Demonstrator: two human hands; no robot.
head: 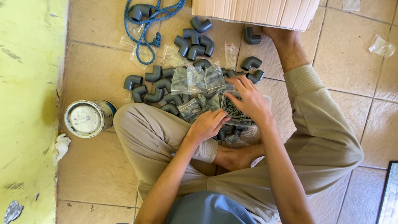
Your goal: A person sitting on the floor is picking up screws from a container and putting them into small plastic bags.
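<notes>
you sit cross-legged on a tan tiled floor (95, 166), seen from above, with a yellow painted strip (29, 83) along the left edge.

your left hand (206, 125) rests on your left knee at the near edge of a clear plastic tray (265, 99), its fingers loosely curled and touching the tray's rim; you cannot tell whether it pinches anything. your right hand (248, 99) lies over the tray with fingers spread and bent down into a heap of small dark screws (236, 114) inside it; whether it has hold of any is hidden under the palm. the tray sits on the floor just in front of your crossed ankles, between your knees.

just beyond the tray lie several small clear plastic bags (195, 81), overlapping one another. around and behind them is a scatter of grey pipe elbows (153, 89), some touching, spread from your left knee up toward a cardboard box (253, 12) at the top edge. your right foot reaches under the box's near edge. a blue rope (145, 25) coils at the top left, with one elbow lying within it.

to the left of your left knee stands a round metal tin (88, 118), with a scrap of white paper (62, 145) near it. a crumpled clear bag (381, 45) lies well apart at the upper right.
</notes>
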